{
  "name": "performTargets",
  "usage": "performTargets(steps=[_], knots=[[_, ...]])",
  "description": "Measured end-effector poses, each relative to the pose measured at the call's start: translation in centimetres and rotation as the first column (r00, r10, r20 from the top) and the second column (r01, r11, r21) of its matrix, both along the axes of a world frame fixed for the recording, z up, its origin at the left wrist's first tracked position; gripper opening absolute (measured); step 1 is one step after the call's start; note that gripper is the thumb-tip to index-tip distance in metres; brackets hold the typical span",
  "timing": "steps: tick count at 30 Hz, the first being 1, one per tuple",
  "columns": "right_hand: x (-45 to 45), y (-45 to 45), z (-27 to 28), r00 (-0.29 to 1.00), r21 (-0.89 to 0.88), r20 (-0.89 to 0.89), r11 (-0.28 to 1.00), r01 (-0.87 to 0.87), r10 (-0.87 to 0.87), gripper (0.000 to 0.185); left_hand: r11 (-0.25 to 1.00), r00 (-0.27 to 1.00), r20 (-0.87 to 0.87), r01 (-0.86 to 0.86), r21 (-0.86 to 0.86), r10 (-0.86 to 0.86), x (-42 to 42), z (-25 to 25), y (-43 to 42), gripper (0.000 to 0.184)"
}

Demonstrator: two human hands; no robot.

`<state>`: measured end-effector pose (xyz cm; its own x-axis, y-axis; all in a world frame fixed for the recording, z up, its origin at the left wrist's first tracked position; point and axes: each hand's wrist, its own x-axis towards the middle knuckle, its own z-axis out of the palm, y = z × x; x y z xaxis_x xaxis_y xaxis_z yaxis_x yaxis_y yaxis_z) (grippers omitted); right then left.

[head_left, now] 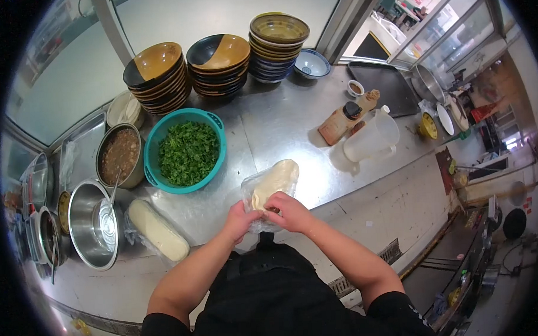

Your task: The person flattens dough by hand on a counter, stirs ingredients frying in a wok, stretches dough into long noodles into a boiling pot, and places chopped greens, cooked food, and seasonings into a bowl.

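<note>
Pinching away at the near end of the pale dough (277, 182), with left hand (241, 221) and right hand (289, 212) close together, both drawn in tight on dough and clear plastic (250, 184)! Hard to tell one from the other under the fingertips. Lying by the worktop's (244, 124) front edge, right of a wrapped log (157, 230) and a teal basin (222, 137) of chopped greens (188, 152).

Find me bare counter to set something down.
The widest bare patch lies between the teal basin, bowl stacks, black-capped bottle and the dough being handled; a smaller one between dough and plastic jug. Crowded: the left end, around the steel mixing bowl.
</note>
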<state>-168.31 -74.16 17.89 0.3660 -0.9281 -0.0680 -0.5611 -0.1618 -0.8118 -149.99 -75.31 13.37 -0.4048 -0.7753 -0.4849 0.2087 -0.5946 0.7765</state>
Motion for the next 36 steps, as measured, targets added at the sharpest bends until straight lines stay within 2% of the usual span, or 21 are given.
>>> performTargets(steps=[2,6,8,9,11,12,14,15,17,18,20,21,23,29,33,36], knots=[[-0.2,0.0,-0.6,0.999,-0.168,-0.047,0.985,-0.027,0.019,0.011,1.000,0.999,-0.025,-0.021,0.015,0.021,-0.3,0.6,0.0,0.037],[-0.2,-0.3,-2.7,1.000,-0.173,0.024,0.985,0.022,-0.019,0.010,1.000,0.999,0.037,0.018,-0.010,-0.018,-0.2,1.2,-0.1,0.036],[-0.1,0.0,-3.9,0.977,-0.036,0.043,0.977,0.209,-0.207,0.011,0.997,0.997,0.069,0.031,-0.064,-0.026,-0.2,0.7,0.1,0.033],[-0.2,0.0,-4.5,0.977,-0.036,0.043,0.977,0.211,-0.209,0.011,0.997,0.997,0.069,0.033,-0.064,-0.028,-0.2,0.4,0.0,0.033],[-0.5,-0.1,-5.5,0.860,0.335,0.191,0.855,0.396,-0.473,0.019,0.999,0.999,0.026,0.023,-0.021,-0.023,-0.1,0.1,-0.1,0.034],[-0.7,0.0,-6.0,0.860,0.334,0.191,0.855,0.396,-0.473,0.019,0.999,0.999,0.026,0.023,-0.022,-0.022,0.0,0.0,0.0,0.034],[-0.8,-0.1,-5.7,0.804,0.489,0.293,0.804,0.339,-0.517,0.017,1.000,1.000,0.000,0.016,-0.004,-0.016,0.1,0.2,0.0,0.035],[-1.0,0.2,-5.6,0.804,0.489,0.294,0.804,0.338,-0.516,0.017,1.000,1.000,0.000,0.014,-0.004,-0.014,0.1,0.2,0.0,0.035],[-0.7,0.7,-2.6,0.933,0.192,0.266,0.962,0.195,-0.242,0.021,1.000,0.997,-0.070,0.015,-0.002,-0.015,0.2,0.3,0.0,0.038],[-0.9,0.7,-1.8,0.933,0.193,0.266,0.962,0.195,-0.243,0.021,1.000,0.997,-0.070,0.016,-0.001,-0.016,0.2,0.5,0.0,0.038],[-1.5,0.4,-0.8,0.980,0.175,0.171,0.982,0.069,-0.100,0.026,0.999,0.999,-0.018,0.048,-0.013,-0.048,0.1,1.0,-0.1,0.041],[-1.6,0.3,-0.9,0.980,0.176,0.171,0.982,0.070,-0.101,0.026,0.999,0.999,-0.018,0.049,-0.013,-0.049,0.0,0.9,0.0,0.041],[-1.8,0.2,-1.2,0.999,0.013,0.006,0.999,-0.032,0.032,0.030,0.999,1.000,0.000,0.018,-0.048,-0.018,-0.2,0.7,0.1,0.042],[-1.2,0.5,-2.1,1.000,-0.098,-0.016,0.995,-0.007,0.006,0.030,0.994,0.994,0.113,0.024,-0.103,-0.013,-0.4,0.5,-0.1,0.041],[-1.3,0.9,-1.3,0.999,-0.050,0.039,0.999,-0.012,0.014,0.030,0.996,0.994,0.108,0.008,-0.086,0.002,-0.4,0.0,0.0,0.041],[-1.4,0.9,-1.8,0.999,-0.095,0.038,0.995,-0.010,0.013,0.031,0.996,0.996,0.088,-0.011,-0.084,0.018,-0.7,0.2,0.1,0.042]])
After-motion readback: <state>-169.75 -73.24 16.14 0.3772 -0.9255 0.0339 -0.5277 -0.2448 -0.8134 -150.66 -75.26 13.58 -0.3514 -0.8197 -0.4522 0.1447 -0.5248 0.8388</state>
